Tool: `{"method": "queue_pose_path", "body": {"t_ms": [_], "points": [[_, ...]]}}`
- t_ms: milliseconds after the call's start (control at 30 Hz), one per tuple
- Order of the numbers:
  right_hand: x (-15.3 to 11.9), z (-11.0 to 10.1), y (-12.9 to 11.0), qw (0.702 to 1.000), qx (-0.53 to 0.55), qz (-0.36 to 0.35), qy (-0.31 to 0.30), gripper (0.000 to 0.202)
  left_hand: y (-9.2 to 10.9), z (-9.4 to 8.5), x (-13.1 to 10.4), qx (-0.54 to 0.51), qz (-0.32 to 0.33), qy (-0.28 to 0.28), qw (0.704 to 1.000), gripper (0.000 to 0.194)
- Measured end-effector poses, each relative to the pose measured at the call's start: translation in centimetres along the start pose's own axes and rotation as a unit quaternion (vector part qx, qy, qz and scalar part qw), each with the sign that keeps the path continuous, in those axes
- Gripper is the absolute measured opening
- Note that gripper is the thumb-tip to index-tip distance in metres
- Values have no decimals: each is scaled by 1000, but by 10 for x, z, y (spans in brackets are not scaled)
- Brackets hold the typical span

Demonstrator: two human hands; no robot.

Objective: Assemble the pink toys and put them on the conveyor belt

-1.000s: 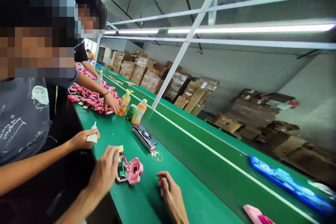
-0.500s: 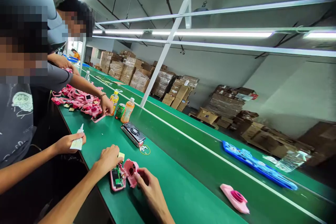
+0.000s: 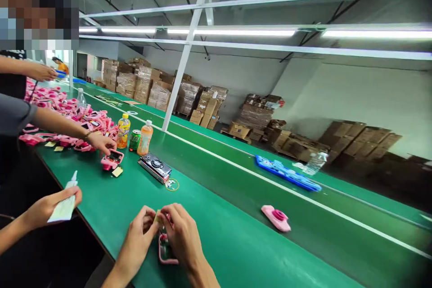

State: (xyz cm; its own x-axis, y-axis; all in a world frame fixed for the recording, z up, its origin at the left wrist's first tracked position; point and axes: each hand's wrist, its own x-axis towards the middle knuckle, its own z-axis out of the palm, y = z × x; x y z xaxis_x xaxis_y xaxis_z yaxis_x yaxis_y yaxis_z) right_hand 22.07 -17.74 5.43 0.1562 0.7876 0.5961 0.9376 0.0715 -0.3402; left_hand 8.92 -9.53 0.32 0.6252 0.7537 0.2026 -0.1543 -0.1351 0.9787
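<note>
Left hand (image 3: 135, 239): fingers pinching a small yellow piece (image 3: 157, 215); right hand (image 3: 185, 235): fingers bunching against it, exact grip hidden. Beside them, a pink case (image 3: 168, 261) is lying open on the worktop (image 3: 232, 252), work seemingly partway, closing not yet done; farther left, a heap of pink parts (image 3: 101, 121) is lying.

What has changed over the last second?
The right hand, apart at first, moved left onto the pink case, meeting the left hand there. A co-worker's hand now holds another pink case. Bottles and can stayed put.
</note>
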Motion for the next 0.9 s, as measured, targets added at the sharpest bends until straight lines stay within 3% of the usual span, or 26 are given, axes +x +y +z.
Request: {"method": "queue_pose_path", "body": {"t_ms": [133,367,467,567,667,800,900], "points": [[-5,13,-12,999,-23,27,-31,10,1,3,-10,-21,-23,5,1000,43],[-3,2,-19,996,-22,68,-50,11,8,0,-15,27,-1,-3,1000,36],[-4,9,-24,995,-82,25,-55,11,9,-1,-16,27,-10,21,999,37],[-10,19,-20,983,-158,-68,-72,12,6,-3,-9,6,-44,57,997,47],[-12,21,-12,982,-118,-118,-93,10,7,-10,1,-40,-83,53,994,62],[-1,5,-16,980,-41,-142,-135,7,12,-23,7,-149,-144,8,978,69],[-2,-18,-35,961,-103,-190,-170,7,10,-32,3,-156,-166,23,974,73]]}}
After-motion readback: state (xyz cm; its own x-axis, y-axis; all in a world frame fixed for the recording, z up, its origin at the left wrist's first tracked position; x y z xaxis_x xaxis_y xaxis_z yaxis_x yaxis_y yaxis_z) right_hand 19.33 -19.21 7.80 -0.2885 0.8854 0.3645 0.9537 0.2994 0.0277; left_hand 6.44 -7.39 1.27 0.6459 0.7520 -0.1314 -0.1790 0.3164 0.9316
